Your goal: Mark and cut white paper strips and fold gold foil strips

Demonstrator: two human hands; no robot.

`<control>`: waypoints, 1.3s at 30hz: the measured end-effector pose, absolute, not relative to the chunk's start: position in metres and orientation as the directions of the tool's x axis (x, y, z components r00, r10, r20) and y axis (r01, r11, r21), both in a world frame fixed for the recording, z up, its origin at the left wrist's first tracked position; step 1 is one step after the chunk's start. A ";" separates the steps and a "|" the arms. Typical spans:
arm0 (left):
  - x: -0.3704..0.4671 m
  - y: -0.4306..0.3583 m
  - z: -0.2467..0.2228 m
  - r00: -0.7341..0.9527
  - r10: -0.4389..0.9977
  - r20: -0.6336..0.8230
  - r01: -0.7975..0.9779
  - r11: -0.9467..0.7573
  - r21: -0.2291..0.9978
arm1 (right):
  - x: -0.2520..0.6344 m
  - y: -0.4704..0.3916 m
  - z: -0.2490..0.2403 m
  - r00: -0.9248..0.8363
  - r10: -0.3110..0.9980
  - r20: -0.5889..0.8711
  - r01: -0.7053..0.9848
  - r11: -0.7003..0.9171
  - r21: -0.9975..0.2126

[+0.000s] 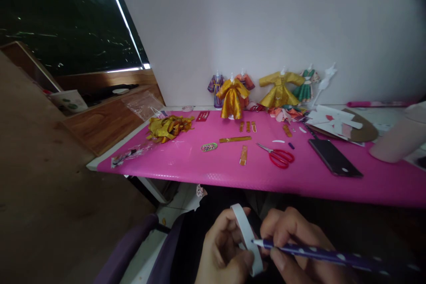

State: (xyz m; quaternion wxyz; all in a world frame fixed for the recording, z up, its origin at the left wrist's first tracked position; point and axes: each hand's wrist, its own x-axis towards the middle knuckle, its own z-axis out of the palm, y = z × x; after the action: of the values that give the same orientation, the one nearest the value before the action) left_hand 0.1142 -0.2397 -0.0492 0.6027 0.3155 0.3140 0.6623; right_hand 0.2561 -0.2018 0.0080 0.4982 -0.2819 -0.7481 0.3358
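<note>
Between the hands, white strip [245, 235]: held curved and slanted below the bench's front edge; no firm backing can be seen beneath the part faced by the pen, so the strip could be bent or dented if pressed hard.
Left hand [221, 248]: closed on the strip, the thumb laid near its lower end; if the grip were loosened, the strip could be twisted or dropped past the lap.
Right hand [301, 239]: closed on the patterned pen [319, 253], near the left hand; whether the two are in contact cannot be told.
Pen tip [253, 242]: directed at the strip's face; whether it is touched cannot be told. A stray mark could be caused by a slip, since neither hand is seen to be braced on the bench [186, 164].
Strip edge: narrow beside the left thumb; the skin could be marked if the tip were carried over it.
Red-handled scissors [281, 158]: laid beyond the hands, on the bench; a sleeve or finger could be caught if they were reached across.
Small purple piece [291, 145]: lying just beside the scissors; it could be rolled away if nudged.
Gold fabric heap [168, 128]: placed beyond and left of the hands; loose strips could be dragged by a passing arm.
</note>
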 end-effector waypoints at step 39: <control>0.113 -0.241 -0.054 -0.113 0.993 -0.024 -0.594 -0.048 0.803 | 0.256 -0.199 0.004 -0.356 0.744 0.565 0.056 0.621 -0.782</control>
State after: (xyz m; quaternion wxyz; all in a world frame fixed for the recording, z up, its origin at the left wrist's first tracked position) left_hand 0.1133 -0.2410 -0.0535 0.5988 0.2914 0.3427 0.6626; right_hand 0.2563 -0.1985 0.0036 0.5007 -0.2674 -0.7481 0.3437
